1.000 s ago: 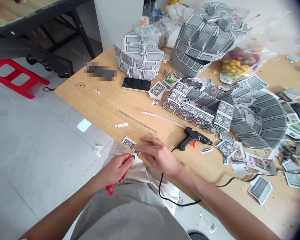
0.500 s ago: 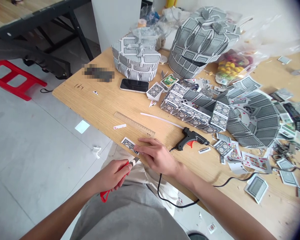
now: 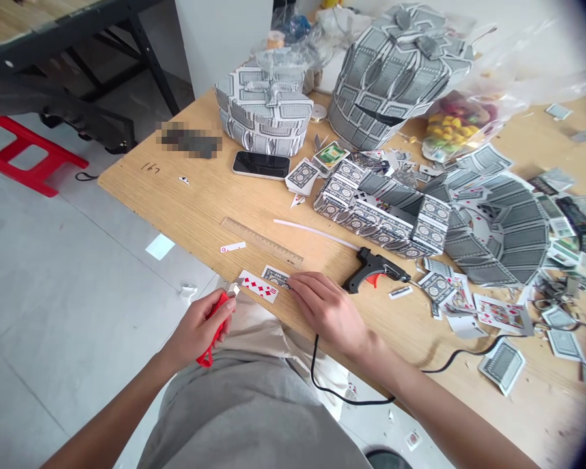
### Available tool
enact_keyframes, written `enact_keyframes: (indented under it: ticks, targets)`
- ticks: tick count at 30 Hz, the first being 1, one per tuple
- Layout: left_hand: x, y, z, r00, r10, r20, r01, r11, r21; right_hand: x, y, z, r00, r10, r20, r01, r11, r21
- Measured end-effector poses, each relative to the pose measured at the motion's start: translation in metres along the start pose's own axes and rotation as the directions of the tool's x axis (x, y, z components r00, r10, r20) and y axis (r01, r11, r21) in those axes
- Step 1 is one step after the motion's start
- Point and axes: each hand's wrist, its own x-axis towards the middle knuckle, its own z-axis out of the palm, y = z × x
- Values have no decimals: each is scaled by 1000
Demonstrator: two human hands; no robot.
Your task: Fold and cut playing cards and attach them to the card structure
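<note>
My left hand [image 3: 208, 326] is wrapped around a red utility knife [image 3: 218, 324], its metal tip pointing up beside the table's front edge. Just right of that tip lies a narrow piece of playing card [image 3: 258, 287], face up with red diamonds, at the edge of the table. My right hand [image 3: 325, 309] rests on the tabletop, fingers together, pinching the right end of a dark patterned playing card [image 3: 275, 276]. That card lies back side up behind the diamond piece, and its right end is hidden under my fingertips.
A clear ruler [image 3: 261, 242], a white glue stick [image 3: 315, 232] and a black glue gun [image 3: 376, 269] lie behind my hands; its cord hangs over the edge. Further back stand a folded-card box [image 3: 381, 215], a round card basket [image 3: 498, 228] and a phone [image 3: 261, 165].
The knife has drawn back to the left, off the card. My right hand has shifted right with the patterned card, and the diamond piece now shows face up beside it.
</note>
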Motion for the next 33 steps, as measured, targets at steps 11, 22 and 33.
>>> enact_keyframes:
  ticks: [11, 22, 33]
  targets:
    - [2, 9, -18, 996, -74, -51, 79, 992, 101, 25, -37, 5, 989, -151, -2, 151, 988, 43]
    - [5, 17, -37, 998, -48, 41, 37, 973, 229, 40, -28, 30, 950, -292, 111, 285, 956, 72]
    - [10, 17, -27, 994, -61, 89, 26, 938, 345, 35, -25, 38, 960, -259, 105, 241, 958, 153]
